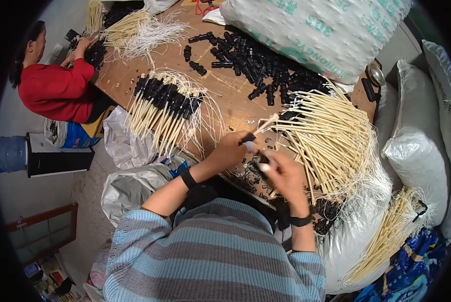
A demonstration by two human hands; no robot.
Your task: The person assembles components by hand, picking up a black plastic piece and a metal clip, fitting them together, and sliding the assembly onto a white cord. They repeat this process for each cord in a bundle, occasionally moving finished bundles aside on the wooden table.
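My left hand [231, 150] is closed around a short black plastic fitting [247, 137] at the table's front edge. A cream tube [266, 124] sticks out past it, up and to the right. Just to the right, my right hand [286, 176] has its fingers curled together; motion blurs the tips, and what they pinch is too small to name. Pale coverings show on some fingertips. A large bundle of cream tubes with white threads [331, 141] lies right of my hands. Left of them lies a bundle of cream tubes with black fittings [167, 105] on their ends.
Many loose black fittings [255, 63] are heaped before a big white woven sack [316, 30]. Small black parts [326, 211] lie at the table's right front corner. Stuffed sacks [411, 146] stand at right. A person in red [57, 93] works at the far left.
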